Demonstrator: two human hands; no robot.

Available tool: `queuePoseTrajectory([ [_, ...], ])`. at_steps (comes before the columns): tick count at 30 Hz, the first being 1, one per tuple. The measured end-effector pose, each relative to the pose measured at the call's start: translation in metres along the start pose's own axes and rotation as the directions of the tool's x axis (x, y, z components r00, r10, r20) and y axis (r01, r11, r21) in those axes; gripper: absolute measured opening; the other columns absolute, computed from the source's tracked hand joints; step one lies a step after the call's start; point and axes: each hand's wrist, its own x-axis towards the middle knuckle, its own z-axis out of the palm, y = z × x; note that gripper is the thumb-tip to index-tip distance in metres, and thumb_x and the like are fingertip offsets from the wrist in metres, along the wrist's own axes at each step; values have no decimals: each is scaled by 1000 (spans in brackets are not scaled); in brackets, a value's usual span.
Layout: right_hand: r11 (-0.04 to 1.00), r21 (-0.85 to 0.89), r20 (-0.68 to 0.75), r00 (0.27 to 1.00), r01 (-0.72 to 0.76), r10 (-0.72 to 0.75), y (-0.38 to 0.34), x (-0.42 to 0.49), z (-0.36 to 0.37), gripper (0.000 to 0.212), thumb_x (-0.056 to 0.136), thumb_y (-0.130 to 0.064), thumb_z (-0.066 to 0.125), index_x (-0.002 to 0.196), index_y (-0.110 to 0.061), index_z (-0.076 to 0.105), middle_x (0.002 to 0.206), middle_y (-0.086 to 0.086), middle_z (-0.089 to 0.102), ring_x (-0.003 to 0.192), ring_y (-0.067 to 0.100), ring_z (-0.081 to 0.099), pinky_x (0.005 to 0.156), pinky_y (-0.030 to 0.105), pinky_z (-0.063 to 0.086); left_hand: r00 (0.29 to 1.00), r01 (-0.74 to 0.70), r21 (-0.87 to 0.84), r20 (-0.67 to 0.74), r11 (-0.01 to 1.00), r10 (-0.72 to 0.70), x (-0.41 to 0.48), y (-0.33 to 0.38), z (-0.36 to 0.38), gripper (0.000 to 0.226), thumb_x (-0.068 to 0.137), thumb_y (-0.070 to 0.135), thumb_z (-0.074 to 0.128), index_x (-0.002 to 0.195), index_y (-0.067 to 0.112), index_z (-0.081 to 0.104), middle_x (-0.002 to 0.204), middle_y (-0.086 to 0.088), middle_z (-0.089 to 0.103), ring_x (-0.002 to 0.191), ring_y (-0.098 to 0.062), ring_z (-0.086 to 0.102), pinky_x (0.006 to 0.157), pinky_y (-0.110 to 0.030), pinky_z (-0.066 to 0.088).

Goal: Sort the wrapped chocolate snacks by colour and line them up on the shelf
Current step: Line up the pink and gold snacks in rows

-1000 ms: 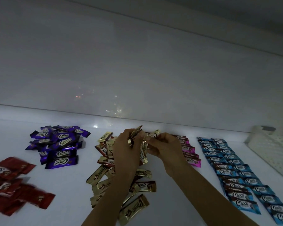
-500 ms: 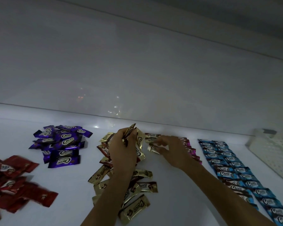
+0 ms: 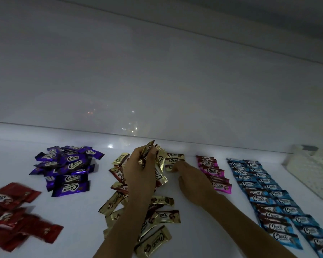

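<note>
My left hand (image 3: 140,175) grips bunch of gold snacks (image 3: 160,161), held upright above gold heap (image 3: 168,216) on shelf (image 3: 82,211). My right hand (image 3: 192,181) is flat with fingers straight, fingertip touching nearest snack of gold row (image 3: 173,160): three there. Wrappers shiny, "Choco" in white. Pink row (image 3: 213,172): about seven. Blue snacks (image 3: 259,185): two columns. Purple heap (image 3: 69,168), red heap (image 3: 17,215): too jumbled to count.

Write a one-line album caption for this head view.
Left hand grips gold snacks; right hand touches the short gold row beside the pink row.
</note>
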Motion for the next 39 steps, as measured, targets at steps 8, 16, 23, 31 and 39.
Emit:
queuePoseTrajectory([
  [8, 350, 897, 144, 927, -270, 346, -38, -2, -29, 28, 90, -41, 57, 90, -17, 73, 84, -4, 74, 81, 10, 69, 72, 24, 52, 985, 133, -117, 123, 984, -119, -2, 5, -1, 13, 94, 22, 59, 89, 20, 70, 73, 2, 70, 65, -10, 65, 58, -22, 52],
  [16, 264, 927, 135, 894, -266, 427, -43, -21, -32, 10, 88, -20, 64, 85, -16, 73, 75, -3, 70, 59, 5, 61, 52, 18, 45, 933, -350, 403, 74, 845, 351, -11, 1, -3, 9, 92, 12, 61, 97, 7, 67, 84, -1, 60, 70, -10, 53, 62, -8, 34],
  [23, 215, 952, 112, 901, -219, 419, -17, -32, -42, 8, 87, -11, 63, 88, -8, 70, 85, 5, 74, 73, 13, 70, 59, 18, 53, 938, -338, 422, 78, 841, 338, -10, 3, -3, 10, 92, 11, 61, 97, 4, 67, 84, -4, 59, 65, -6, 50, 59, -8, 34],
  [31, 894, 418, -54, 978, -160, 201, -6, -53, -22, 30, 81, -8, 69, 109, -20, 65, 102, -7, 63, 79, -5, 55, 69, -1, 40, 957, -277, 383, 26, 881, 289, -9, 2, -2, 16, 94, 17, 57, 98, 5, 66, 80, 4, 55, 66, 5, 47, 60, -11, 32],
  [39, 974, 227, -148, 988, 1, 33, 2, -64, -20, 25, 86, -1, 57, 102, -17, 68, 102, -4, 64, 98, 13, 55, 85, 17, 38, 968, -237, 349, 6, 906, 251, -10, 3, -1, 16, 94, 17, 58, 98, 4, 66, 82, -2, 59, 72, -15, 52, 62, -17, 36],
])
